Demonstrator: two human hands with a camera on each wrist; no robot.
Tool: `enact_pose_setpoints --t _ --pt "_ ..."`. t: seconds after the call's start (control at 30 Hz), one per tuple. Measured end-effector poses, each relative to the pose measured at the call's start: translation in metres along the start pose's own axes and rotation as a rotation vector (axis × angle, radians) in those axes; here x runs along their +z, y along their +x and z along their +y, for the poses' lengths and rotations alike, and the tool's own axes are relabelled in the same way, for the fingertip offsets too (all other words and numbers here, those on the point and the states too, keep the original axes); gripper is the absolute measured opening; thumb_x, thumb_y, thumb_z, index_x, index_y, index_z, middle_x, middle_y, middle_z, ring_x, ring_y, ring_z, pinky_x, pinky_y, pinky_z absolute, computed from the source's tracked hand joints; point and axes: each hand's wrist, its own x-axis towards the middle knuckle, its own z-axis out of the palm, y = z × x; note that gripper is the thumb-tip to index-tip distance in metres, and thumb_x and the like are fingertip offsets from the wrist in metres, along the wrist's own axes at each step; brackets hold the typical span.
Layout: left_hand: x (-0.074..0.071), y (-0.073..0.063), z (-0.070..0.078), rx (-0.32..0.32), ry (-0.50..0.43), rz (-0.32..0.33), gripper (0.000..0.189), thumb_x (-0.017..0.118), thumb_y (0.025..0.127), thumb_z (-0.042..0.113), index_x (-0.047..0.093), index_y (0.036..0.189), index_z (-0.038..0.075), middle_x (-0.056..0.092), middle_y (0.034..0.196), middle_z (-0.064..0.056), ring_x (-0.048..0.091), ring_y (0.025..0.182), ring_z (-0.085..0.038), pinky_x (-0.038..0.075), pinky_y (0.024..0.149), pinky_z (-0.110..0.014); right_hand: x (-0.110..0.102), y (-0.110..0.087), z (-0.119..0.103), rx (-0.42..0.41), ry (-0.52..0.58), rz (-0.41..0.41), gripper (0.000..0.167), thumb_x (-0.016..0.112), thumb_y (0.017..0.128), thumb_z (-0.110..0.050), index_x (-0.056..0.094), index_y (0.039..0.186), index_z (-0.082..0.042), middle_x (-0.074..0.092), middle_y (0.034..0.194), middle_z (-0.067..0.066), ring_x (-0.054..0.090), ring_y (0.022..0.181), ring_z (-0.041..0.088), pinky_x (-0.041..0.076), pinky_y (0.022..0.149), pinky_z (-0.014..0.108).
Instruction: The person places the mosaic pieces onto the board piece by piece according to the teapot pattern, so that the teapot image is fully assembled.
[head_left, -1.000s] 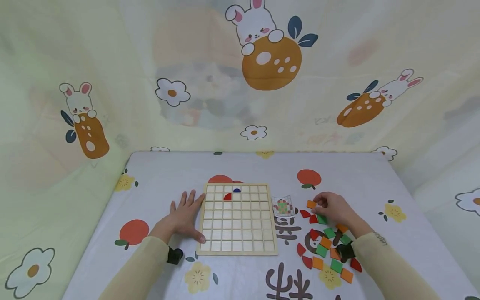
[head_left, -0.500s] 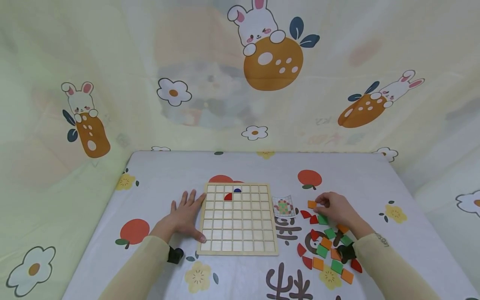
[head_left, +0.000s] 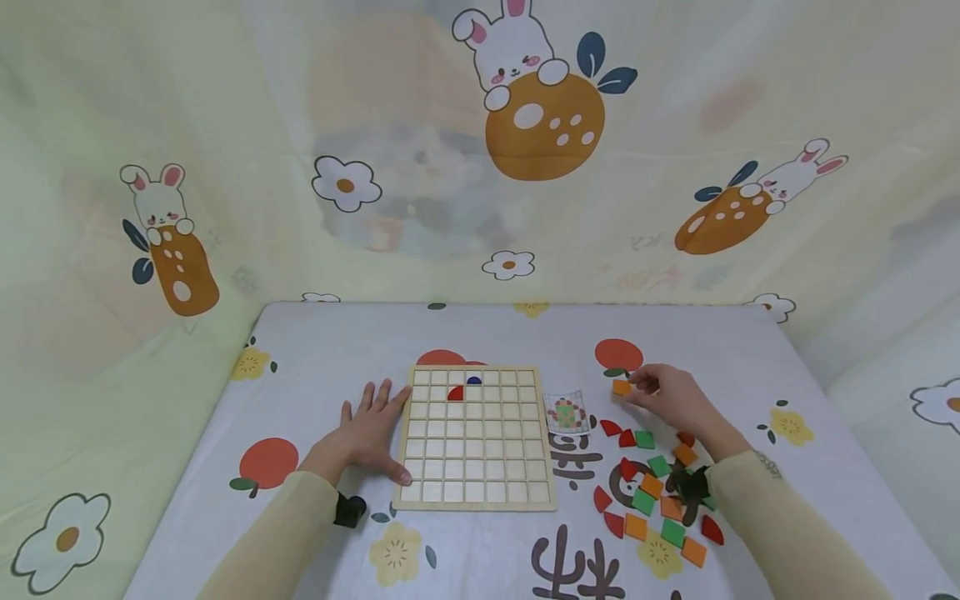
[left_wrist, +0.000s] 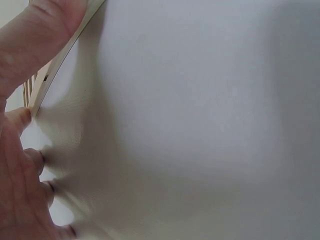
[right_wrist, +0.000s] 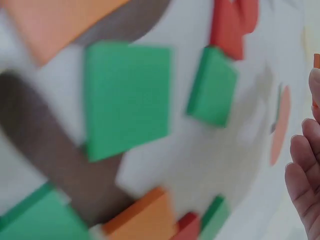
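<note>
Cream backdrop [head_left: 262,100], printed with rabbits, rises behind a white tablecloth [head_left: 322,358], on which the board [head_left: 474,450], a pale grid, lies flat. In the head view, the left hand [head_left: 369,437] is left of the board, fingers spread and gripping nothing, thumb and a fingertip touching its rim. A blue half-disc [head_left: 474,381] sits in the board's far row; a red quarter [head_left: 456,393] sits one row nearer, one column to the left. Just right of the board is a card [head_left: 567,414]. Farther right, level with the board's far rows, the right hand [head_left: 672,402] pinches an orange tile [head_left: 621,387], which juts from the fingertips toward the board. Loose tiles [head_left: 643,502] in green, orange and red lie right of the board, mostly level with its near half.

Compared with half a second earlier, the right hand and orange tile have shifted toward the board's far end, uncovering more of the green tile [head_left: 644,439]; the left hand, blue half-disc and red quarter have stayed put.

The left wrist view alone shows the palm and the board's side edge, with a small dark mark on it.

The right wrist view shows the loose tiles' thickness; only a sliver of the orange tile appears at the fingertips.
</note>
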Motion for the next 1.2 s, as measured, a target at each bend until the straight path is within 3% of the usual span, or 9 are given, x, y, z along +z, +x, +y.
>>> enact_pose_setpoints --t 0.2,0.43,0.9,1.2 --pt "0.000 0.000 -0.001 0.004 -0.003 0.004 0.137 0.096 0.060 0.050 0.016 0.165 0.015 0.003 0.172 -0.022 -0.005 0.157 -0.049 0.002 0.118 -0.078 0.000 0.010 -0.026 -0.082 -0.007 0.012 0.035 0.077 0.093 -0.021 0.069 0.117 0.004 0.070 0.106 0.017 0.061 0.095 0.028 0.058 0.083 0.041" --pt "0.001 -0.001 -0.001 -0.003 -0.007 0.004 0.136 0.096 0.060 0.049 0.016 0.165 0.015 0.003 0.172 -0.022 -0.005 0.157 -0.049 0.002 0.118 -0.078 0.015 0.023 -0.060 -0.160 0.005 0.004 0.029 0.077 0.091 -0.016 0.071 0.113 0.002 0.071 0.102 0.014 0.061 0.093 0.026 0.057 0.086 0.044" --pt "-0.001 0.000 0.001 0.002 -0.010 0.000 0.137 0.096 0.060 0.049 0.016 0.165 0.015 0.003 0.172 -0.022 -0.006 0.158 -0.049 0.001 0.118 -0.078 0.053 0.042 -0.128 -0.212 -0.022 -0.124 0.027 0.075 0.093 -0.020 0.071 0.113 -0.002 0.069 0.108 0.011 0.060 0.099 0.025 0.054 0.093 0.044" --pt "0.000 0.002 -0.002 0.004 -0.012 0.000 0.137 0.097 0.059 0.049 0.016 0.165 0.015 0.003 0.172 -0.021 -0.006 0.158 -0.048 0.001 0.118 -0.078 0.080 0.053 -0.150 -0.237 -0.062 -0.165 0.025 0.078 0.091 -0.021 0.072 0.106 -0.003 0.070 0.101 0.008 0.059 0.089 0.020 0.054 0.086 0.039"
